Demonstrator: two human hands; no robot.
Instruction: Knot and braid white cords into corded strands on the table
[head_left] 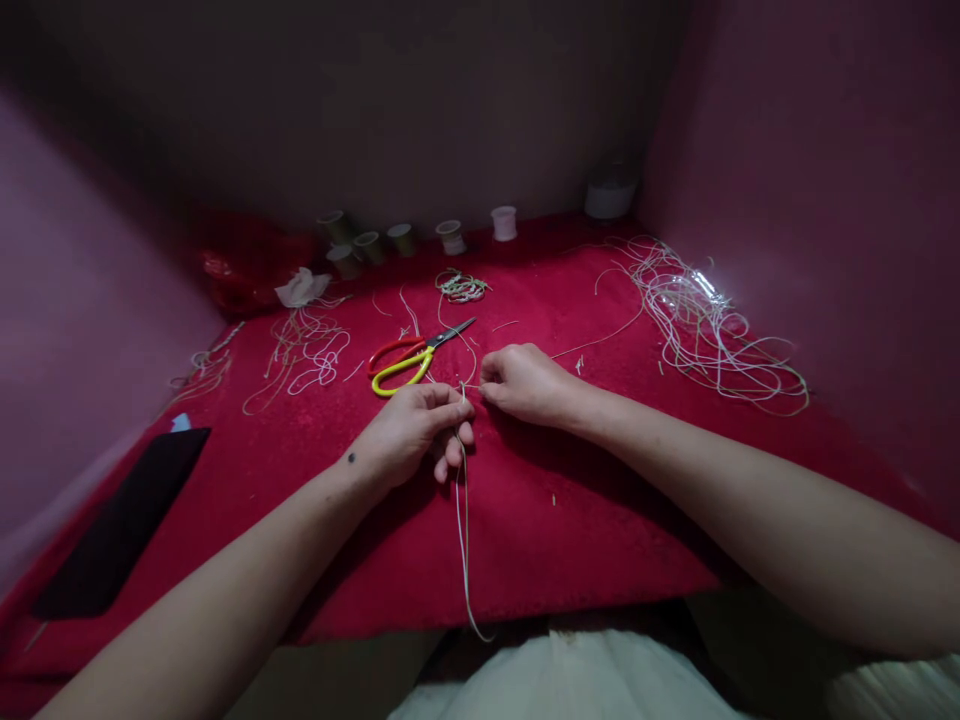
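Held a pair of thin, smooth cords (465, 560), one white and one olive-toned, above the red cloth near its middle front. Let both lengths hang from the fingertips towards the body, slightly bowed, with the long axis running almost straight from far to near and the curled lower end pointing at the cloth's front edge. Gripped the upper part between thumb and fingers of the left hand (420, 420), with the other fingers loosely curled beneath. Pinched a fine strand (472, 387) in the right hand (521, 385), just beside the left but apart from it, drawing a short line across the gap. Could not make out the crossing at the fingertips, too small to read.

Saw just beyond the left hand the scissors (430, 350), with rounded red and yellow handles and slim metal blades aimed away to the right. Found past these a knotted, rope-like bundle (461, 288), coiled on the soft, plush-looking red cloth (600, 540). Noted a springy tangle of cord (697, 340) at right, looser loops (315, 345) at left, and small cylindrical spools (504, 223) along the back.
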